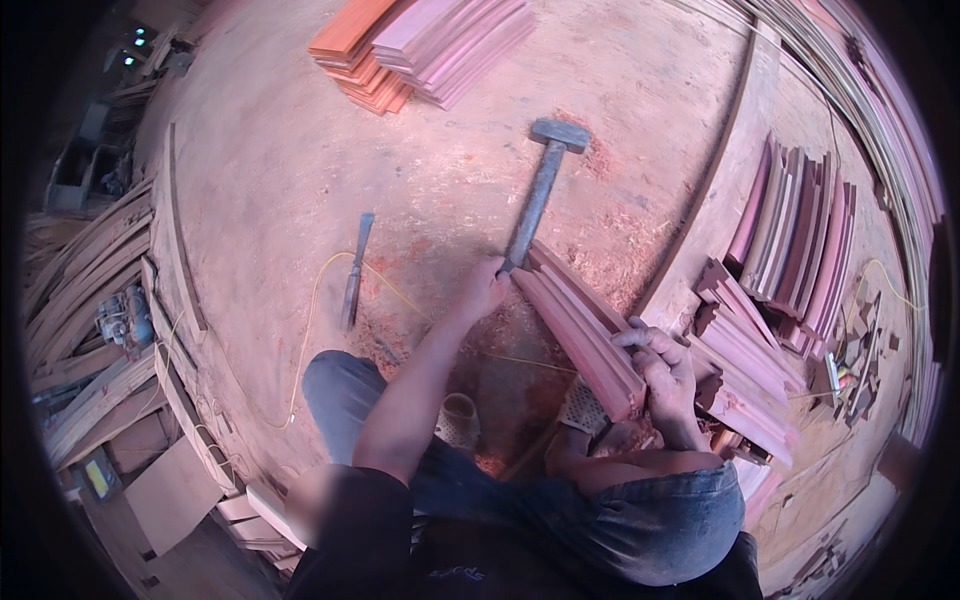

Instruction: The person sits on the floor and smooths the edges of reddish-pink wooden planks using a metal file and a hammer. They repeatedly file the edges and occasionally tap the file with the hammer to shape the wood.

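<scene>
My left hand [487, 287] is closed around the near end of a hammer [540, 190]. Its block-shaped head points away from me; whether it rests on the floor I cannot tell. Just right of that hand lies the far end of a pinkish grooved wood moulding [580, 340], slanting toward me, with another strip [585, 290] along its right side. My right hand [663, 375] grips the moulding's near end, fingers bent over its right side. A chisel [356, 272] lies on the floor to the left.
Stacked boards [440, 45] lie at the far side. Curved moulding pieces [790, 230] are piled to the right, with more strips [745, 390] nearer my knee. A yellow cord [318, 290] crosses the floor. Long curved wood pieces [85, 270] crowd the left. Red shavings surround the work.
</scene>
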Demonstrator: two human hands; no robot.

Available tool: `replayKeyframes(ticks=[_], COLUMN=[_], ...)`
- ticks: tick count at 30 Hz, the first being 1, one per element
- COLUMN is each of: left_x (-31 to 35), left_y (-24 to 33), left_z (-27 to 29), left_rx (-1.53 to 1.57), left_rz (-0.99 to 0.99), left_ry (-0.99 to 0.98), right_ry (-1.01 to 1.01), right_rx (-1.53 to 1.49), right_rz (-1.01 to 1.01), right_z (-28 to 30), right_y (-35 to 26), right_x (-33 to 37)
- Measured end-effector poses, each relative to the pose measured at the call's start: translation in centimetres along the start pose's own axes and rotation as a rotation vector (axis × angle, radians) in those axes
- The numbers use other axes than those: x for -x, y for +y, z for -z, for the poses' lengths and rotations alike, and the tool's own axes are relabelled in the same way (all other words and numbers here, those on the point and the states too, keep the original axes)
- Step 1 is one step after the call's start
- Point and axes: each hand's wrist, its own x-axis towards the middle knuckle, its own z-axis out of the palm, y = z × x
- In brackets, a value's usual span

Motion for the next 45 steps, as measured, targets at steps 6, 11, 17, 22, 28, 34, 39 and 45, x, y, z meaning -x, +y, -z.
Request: replayKeyframes(ticks=[6,11,17,22,28,34,39,45], left_x=[1.5,8.4,12.6,2.4,-0.1,5.2,7.5,0.6], left_y=[1.8,14.1,20.0,4.1,-3.4,6.2,7.4,0.6], left_z=[-1.4,1.1,4.8,2.2,-1.8,-0.3,1.4,-0.4], left_rx=[-0.092,-0.020,0.244,0.078,-0.060,-0.020,0.268,-0.106], left_rz=[0.016,-0.104,-0.405,-0.027,-0.059,-0.096,-0.163,0.118], left_ry=[-0.004,-0.047,-0.312,-0.011,0.012,0.058,-0.127,-0.003], right_ry=[-0.043,-0.022,-0.028,-0.079,-0.087,-0.090,-0.087,-0.056], right_rx=[0.007,0.008,0.010,-0.022,0.036,-0.035,0.011,0.023], right_rz=[0.065,0.040,0.020,-0.009,0.043,-0.004,0.010,0.028], right_z=[-0.2,-0.5,-0.2,-0.1,0.0,-0.4,-0.3,-0.2], right_y=[0.1,-0.2,0.3,0.9,1.0,0.3,0.2,0.7], right_x=[-0.2,-0.1,0.2,0.6,0.6,0.5,0.3,0.8])
